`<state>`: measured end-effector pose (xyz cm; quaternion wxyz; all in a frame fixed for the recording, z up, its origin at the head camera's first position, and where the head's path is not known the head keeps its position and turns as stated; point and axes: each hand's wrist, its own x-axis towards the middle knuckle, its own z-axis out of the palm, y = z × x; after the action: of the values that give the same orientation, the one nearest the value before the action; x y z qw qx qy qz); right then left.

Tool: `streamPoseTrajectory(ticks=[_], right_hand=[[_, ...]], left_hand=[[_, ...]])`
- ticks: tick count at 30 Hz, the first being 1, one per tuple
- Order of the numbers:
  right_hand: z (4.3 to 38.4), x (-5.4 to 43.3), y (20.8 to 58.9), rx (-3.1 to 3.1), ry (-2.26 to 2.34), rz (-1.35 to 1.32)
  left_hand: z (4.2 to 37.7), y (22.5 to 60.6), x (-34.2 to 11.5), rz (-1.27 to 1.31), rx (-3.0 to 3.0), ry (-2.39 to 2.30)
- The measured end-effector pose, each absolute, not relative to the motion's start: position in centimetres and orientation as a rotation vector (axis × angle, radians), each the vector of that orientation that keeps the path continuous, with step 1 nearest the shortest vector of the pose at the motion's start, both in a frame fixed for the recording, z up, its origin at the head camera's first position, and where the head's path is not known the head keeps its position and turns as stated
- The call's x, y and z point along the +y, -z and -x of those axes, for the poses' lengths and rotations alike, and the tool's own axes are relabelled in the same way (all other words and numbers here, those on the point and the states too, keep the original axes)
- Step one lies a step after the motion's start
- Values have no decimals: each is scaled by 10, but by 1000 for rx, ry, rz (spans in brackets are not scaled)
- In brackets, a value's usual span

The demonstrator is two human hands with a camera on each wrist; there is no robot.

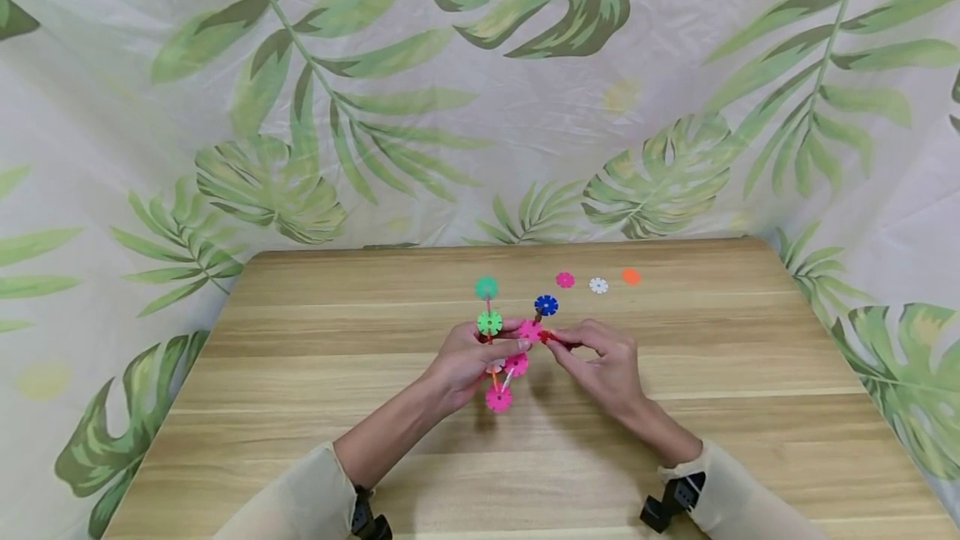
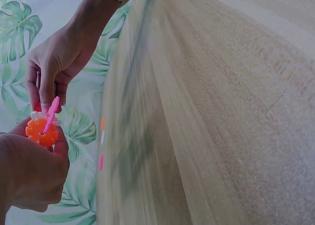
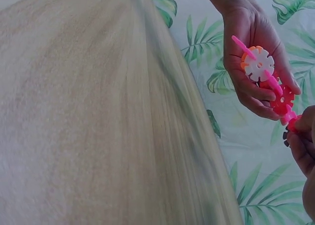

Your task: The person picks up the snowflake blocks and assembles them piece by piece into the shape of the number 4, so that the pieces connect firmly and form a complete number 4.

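Observation:
My left hand grips a built chain of notched plastic snowflake discs, thumb on the near side. A teal disc and a green disc stand at its upper left, a blue disc at its upper right, and a pink disc hangs lowest. An orange disc and a white disc show from the wrist views. At the right end, my right hand pinches a red disc against a pink disc of the build. Fingers hide part of that joint.
Three loose discs lie near the table's back edge: pink, white and orange. The wooden table backs onto a leaf-patterned cloth. Both forearms rise over the table's near part.

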<state>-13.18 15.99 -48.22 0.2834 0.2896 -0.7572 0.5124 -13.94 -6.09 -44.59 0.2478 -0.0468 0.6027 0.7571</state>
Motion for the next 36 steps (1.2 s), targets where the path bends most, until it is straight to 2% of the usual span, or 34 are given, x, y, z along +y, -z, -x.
streamPoseTrajectory(ticks=[20,36], right_hand=[[135,161,488,-2028,-1443,-790],[142,186,489,-2153,-1433,-884]], left_hand=[[141,447,-60,165,1709,-2066],[142,449,-67,182,1731,-2050]])
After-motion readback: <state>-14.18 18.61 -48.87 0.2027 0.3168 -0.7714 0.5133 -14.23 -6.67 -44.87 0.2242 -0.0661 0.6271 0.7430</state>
